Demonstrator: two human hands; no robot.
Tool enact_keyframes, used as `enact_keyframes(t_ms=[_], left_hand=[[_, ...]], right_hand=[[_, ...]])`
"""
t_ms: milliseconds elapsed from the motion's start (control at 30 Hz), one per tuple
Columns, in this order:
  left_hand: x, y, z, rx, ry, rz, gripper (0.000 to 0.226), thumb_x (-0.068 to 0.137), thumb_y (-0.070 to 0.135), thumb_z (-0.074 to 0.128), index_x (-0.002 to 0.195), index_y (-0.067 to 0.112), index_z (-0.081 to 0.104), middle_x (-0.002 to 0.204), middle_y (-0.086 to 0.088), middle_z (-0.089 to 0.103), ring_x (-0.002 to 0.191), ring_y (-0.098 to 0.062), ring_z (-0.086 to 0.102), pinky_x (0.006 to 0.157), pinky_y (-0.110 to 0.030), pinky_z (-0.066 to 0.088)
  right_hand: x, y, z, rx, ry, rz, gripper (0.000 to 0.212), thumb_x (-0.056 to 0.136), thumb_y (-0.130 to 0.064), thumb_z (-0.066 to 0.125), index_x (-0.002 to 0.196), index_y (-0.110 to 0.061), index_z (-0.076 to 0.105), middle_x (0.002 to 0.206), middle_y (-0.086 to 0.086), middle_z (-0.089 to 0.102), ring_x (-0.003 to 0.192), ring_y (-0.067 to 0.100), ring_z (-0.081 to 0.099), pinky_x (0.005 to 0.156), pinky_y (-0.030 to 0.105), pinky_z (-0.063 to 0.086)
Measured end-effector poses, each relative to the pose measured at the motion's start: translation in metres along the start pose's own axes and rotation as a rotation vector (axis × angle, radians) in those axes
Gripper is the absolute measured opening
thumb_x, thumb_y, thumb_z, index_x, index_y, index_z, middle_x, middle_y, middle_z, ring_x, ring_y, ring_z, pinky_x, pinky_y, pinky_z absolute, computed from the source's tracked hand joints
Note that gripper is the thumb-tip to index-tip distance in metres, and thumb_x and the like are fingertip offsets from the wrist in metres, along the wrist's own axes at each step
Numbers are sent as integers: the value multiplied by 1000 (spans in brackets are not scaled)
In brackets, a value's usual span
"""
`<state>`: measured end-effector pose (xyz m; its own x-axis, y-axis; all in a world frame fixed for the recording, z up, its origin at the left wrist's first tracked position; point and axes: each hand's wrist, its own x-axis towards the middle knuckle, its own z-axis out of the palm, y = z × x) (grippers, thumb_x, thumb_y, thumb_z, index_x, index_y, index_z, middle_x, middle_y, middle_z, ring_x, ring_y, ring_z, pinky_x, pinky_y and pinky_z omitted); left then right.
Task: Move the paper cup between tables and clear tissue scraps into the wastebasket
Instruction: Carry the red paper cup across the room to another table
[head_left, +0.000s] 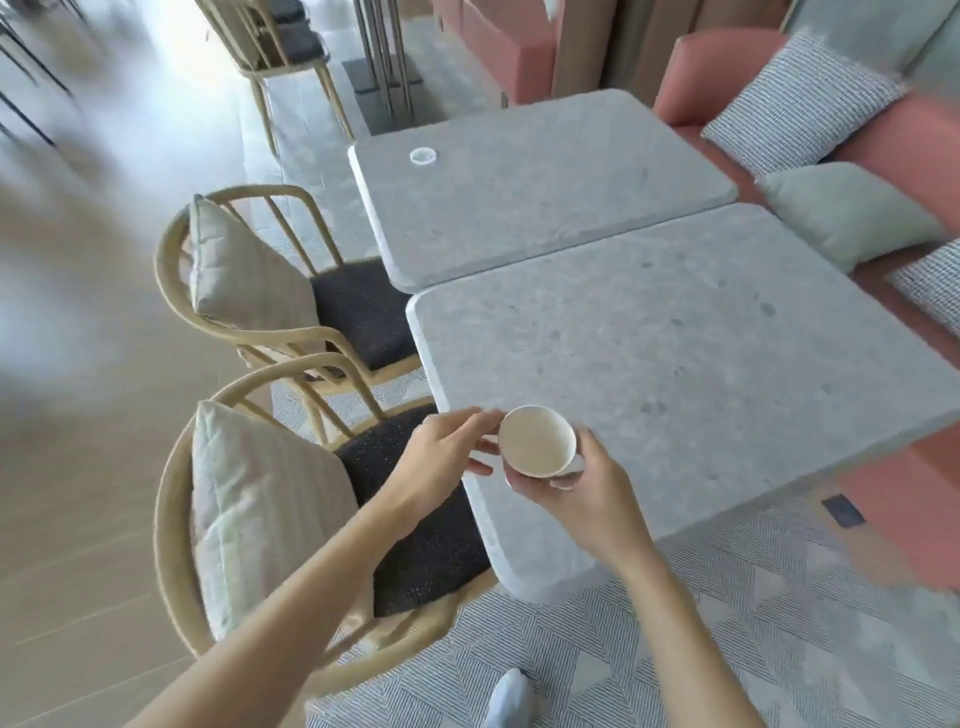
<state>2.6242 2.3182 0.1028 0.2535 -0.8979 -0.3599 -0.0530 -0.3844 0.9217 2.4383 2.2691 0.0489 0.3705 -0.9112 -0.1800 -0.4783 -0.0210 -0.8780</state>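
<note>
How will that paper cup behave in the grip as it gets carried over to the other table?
The paper cup looks empty inside, so it is probably very light. Its thin paper wall would likely dent if the right hand squeezes hard. It seems tilted toward the camera; set down off-level, it could tip and roll on the smooth near table.

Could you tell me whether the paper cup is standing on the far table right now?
No, the paper cup is gripped by the right hand over the near table's corner, with the left hand touching it.
</note>
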Motion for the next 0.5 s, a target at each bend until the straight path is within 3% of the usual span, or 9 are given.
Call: enact_keyframes(t_ms=[167,300,400,500], left_hand=[[-78,29,-115,-1,114,98,32,110,25,47,112,15,78,106,-3,80,93,-26,76,85,-39,63],[-151,31,-202,-33,293,163,31,109,23,49,112,13,78,105,-4,80,90,-31,76,84,-40,63],[-205,18,-261,-84,397,182,31,108,23,50,103,21,81,102,-4,80,90,-33,76,86,-40,63],[-261,-2,-318,-137,469,229,32,109,24,49,106,17,80,106,-4,80,93,-31,76,85,-38,63]], right_hand=[[-16,-106,59,55,-176,-251,69,74,-41,93,132,-37,56,123,-9,67,109,7,65,78,22,58],[-39,-181,133,100,-309,-384,71,73,-32,95,132,-37,56,122,-17,68,113,5,65,84,20,56],[-66,-228,192,72,-376,-472,74,71,-41,94,134,-39,54,123,-18,69,116,3,64,94,26,55],[-97,-270,249,92,-426,-521,76,70,-46,94,135,-36,57,123,-15,69,118,7,64,98,36,56]])
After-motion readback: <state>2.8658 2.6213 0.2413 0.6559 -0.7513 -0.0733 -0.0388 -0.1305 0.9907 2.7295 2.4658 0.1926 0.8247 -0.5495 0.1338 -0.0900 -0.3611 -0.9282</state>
